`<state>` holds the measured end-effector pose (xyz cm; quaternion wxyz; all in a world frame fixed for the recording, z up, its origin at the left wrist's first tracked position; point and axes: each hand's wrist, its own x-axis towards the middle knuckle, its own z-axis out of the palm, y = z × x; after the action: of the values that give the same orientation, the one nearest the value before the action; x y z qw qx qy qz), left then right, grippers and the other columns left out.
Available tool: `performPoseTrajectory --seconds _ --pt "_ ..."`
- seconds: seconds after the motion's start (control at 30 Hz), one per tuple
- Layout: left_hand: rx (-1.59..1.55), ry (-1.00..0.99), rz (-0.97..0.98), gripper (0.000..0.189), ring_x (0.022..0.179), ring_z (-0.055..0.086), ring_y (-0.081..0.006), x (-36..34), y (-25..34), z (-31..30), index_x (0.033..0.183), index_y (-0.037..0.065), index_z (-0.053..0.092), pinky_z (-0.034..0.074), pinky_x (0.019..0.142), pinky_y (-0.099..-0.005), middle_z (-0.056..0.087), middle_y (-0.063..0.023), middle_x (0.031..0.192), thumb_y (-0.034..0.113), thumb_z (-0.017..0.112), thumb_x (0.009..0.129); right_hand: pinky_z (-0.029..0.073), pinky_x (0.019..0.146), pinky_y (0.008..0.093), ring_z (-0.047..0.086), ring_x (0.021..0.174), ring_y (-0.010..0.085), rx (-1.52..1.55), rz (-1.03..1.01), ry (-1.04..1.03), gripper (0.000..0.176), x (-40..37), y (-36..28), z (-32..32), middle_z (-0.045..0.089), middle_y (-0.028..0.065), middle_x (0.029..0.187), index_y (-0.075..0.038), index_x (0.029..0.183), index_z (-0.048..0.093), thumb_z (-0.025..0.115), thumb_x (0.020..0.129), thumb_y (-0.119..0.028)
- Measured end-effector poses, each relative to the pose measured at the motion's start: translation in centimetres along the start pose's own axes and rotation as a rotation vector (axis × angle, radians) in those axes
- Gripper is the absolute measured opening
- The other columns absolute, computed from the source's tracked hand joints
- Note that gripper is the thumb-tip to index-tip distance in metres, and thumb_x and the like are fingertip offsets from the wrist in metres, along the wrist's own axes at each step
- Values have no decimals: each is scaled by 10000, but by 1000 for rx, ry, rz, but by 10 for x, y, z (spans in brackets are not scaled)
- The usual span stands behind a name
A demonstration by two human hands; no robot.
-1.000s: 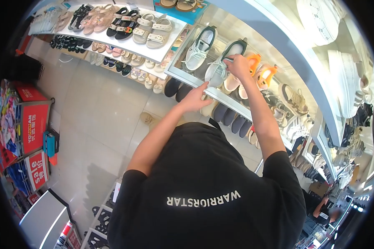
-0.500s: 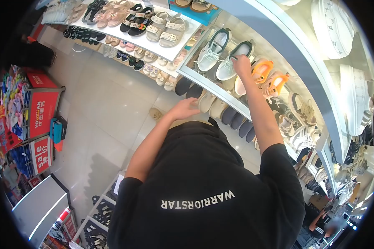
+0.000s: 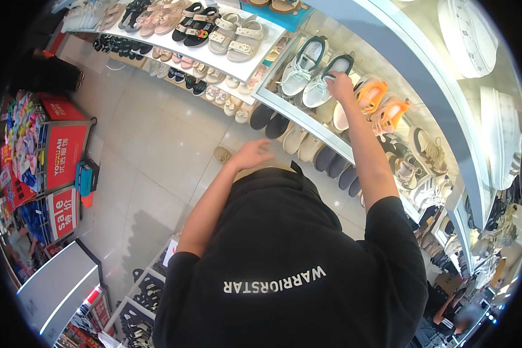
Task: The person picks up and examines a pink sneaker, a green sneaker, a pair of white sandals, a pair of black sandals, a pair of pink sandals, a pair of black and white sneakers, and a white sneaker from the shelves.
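Observation:
My right hand [image 3: 340,87] reaches to the shelf and has its fingers closed on the collar of a white sneaker [image 3: 317,91] with a dark lining. The other white sneaker [image 3: 297,76] of that look stands just to its left, toes toward me. Orange and white shoes [image 3: 370,97] are to the right of my right hand. My left hand [image 3: 253,155] hangs over the floor in front of my waist, its fingers apart and nothing in it.
A white shelf [image 3: 246,64] with sandals [image 3: 195,26] is at the upper left. Slip-on shoes [image 3: 296,139] line the lower level. A red sale bin [image 3: 62,153] stands at the left, and a person [image 3: 446,313] is at the lower right.
The view has shifted slightly. My left hand now sits a little further from the lower row of shoes. My right hand remains at the same sneaker.

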<state>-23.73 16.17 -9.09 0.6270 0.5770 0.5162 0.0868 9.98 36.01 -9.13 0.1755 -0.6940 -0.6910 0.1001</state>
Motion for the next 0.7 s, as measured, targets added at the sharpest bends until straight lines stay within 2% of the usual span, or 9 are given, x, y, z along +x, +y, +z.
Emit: performPoseTrajectory --seconds 0.07,0.1,0.17,0.2,0.27,0.4,0.5,0.57,0.7 --pt "-32 19 -10 614 1031 650 -259 -3 -2 -1 1386 18 495 535 850 -359 619 -169 1260 259 723 869 541 786 393 720 777 313 110 103 -223 365 3 -3 -15 708 165 1061 -77 1167 688 694 846 -249" --pt "-31 17 -8 614 1031 650 -259 -5 -1 -2 1386 18 495 535 850 -359 619 -169 1260 259 723 869 541 786 393 720 777 313 109 104 -221 365 4 2 -15 708 165 1061 -77 1167 688 694 846 -249" --pt "-42 30 -19 606 1017 648 -245 -9 1 -5 1389 18 494 540 826 -349 617 -168 1261 253 715 876 545 751 361 730 678 250 128 50 -27 391 9 11 -12 722 140 1078 -40 1197 654 660 873 -257" --pt "-41 30 -18 606 1017 648 -245 -10 0 -5 1389 18 494 540 826 -349 617 -168 1261 253 715 876 545 751 361 730 678 250 129 50 -26 391 12 9 -16 722 140 1078 -40 1197 654 660 873 -257" --pt "-121 32 -33 598 1009 645 -230 -12 -1 -6 1390 15 492 542 806 -338 616 -166 1259 249 707 883 528 856 408 690 959 322 229 116 127 335 20 7 -26 729 152 1019 -40 1118 692 661 844 -232" --pt "-129 30 -34 596 1010 643 -224 -12 -9 -3 1392 7 488 542 796 -328 615 -165 1258 251 699 891 530 847 404 681 979 333 294 144 195 309 30 3 -37 731 140 1017 -41 1088 695 653 855 -238" --pt "-136 19 -45 594 998 643 -219 -14 -6 -3 1391 0 487 541 790 -326 617 -165 1256 250 694 893 537 817 381 712 887 308 244 94 173 285 30 -10 -44 735 139 998 -32 1071 694 649 859 -219" --pt "-147 21 -51 588 982 644 -215 -15 -7 -2 1389 -1 488 540 784 -321 618 -163 1256 244 690 894 543 788 358 731 753 268 339 125 64 278 24 -26 -52 742 129 957 -33 1072 695 655 856 -203" --pt "-156 36 -55 581 967 645 -213 -18 -8 -5 1386 -3 491 539 780 -317 622 -161 1251 234 688 894 546 778 341 726 654 236 547 136 -90 321 30 -41 -34 733 144 1019 -36 1125 677 671 843 -190"
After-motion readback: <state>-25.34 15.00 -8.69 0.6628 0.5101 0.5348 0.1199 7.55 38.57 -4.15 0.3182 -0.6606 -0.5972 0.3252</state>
